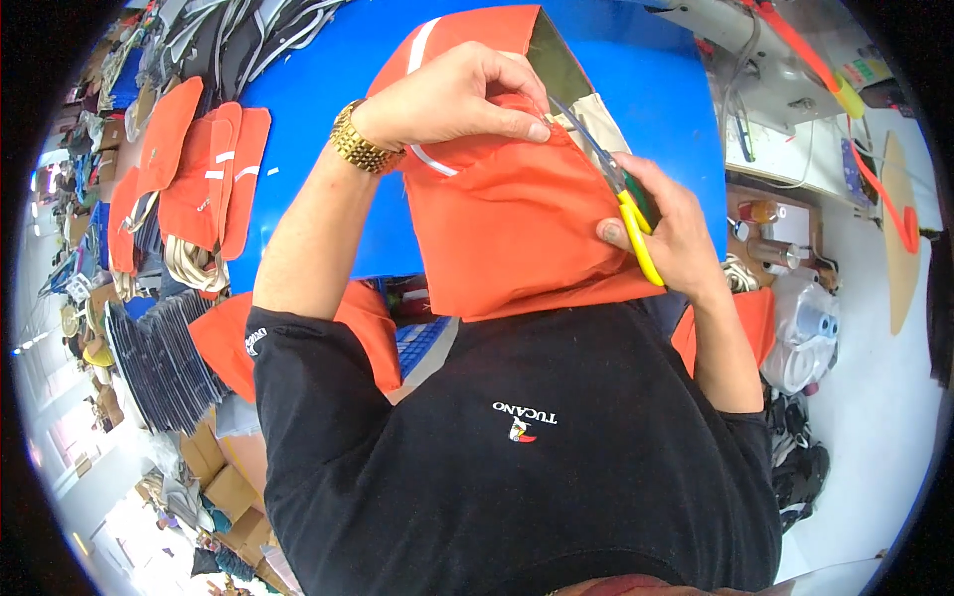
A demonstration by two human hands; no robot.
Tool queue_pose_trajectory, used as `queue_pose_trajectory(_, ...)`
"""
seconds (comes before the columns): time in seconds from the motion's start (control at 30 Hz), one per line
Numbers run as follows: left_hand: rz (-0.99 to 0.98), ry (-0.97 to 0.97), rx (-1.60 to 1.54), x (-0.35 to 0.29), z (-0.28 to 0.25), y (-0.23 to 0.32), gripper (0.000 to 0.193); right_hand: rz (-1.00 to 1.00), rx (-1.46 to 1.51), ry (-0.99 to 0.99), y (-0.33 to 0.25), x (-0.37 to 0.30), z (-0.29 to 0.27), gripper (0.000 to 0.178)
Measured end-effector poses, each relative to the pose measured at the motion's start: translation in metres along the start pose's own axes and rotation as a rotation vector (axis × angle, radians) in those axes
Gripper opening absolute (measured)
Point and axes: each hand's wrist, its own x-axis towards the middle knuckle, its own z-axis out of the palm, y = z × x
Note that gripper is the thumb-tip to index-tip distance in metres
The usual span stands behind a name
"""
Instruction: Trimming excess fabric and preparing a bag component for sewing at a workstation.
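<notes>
A sewn orange fabric piece (507, 228), which looks like a bag, lies on the blue table (318, 214) and hangs toward my body. White stripes cross it, and an olive inside face shows at its far right. My left hand (452, 99), with a gold watch on the wrist, pinches the fabric's upper edge between thumb and fingers. In my right hand (676, 223) is a pair of scissors (639, 238) with yellow handles. Their dark blades reach up and left along the fabric edge, close to my left fingertips. I cannot tell whether the blades touch a thread there.
Several orange pieces (194, 179) with cords hang at the left, above a stack of dark panels (164, 363). Black pieces with grey edging (238, 45) lie at the far left of the table. A sewing machine (740, 60) stands at the far right, near a red strap (795, 45).
</notes>
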Motion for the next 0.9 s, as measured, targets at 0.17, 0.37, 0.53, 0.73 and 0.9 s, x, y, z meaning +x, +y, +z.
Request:
queue_pose_trajectory(0.17, -0.178, -0.071, -0.068, 0.000, 0.001, 0.005, 0.019, -0.016, -0.039, -0.028, 0.007, -0.004, -0.009, 0.073)
queue_pose_trajectory(0.37, -0.193, -0.069, -0.061, -0.001, 0.001, 0.004, 0.018, -0.060, -0.082, -0.038, 0.008, -0.004, -0.006, 0.076)
queue_pose_trajectory(0.53, -0.178, -0.057, -0.079, -0.002, 0.001, 0.003, 0.018, -0.062, -0.080, -0.049, 0.006, -0.003, -0.006, 0.078)
queue_pose_trajectory(0.73, -0.168, -0.077, -0.030, 0.000, 0.001, 0.004, 0.018, -0.024, -0.085, -0.053, 0.005, -0.003, -0.004, 0.078)
queue_pose_trajectory(0.9, -0.153, -0.061, -0.085, -0.001, 0.003, 0.005, 0.018, -0.002, -0.041, -0.046, -0.001, 0.000, -0.005, 0.074)
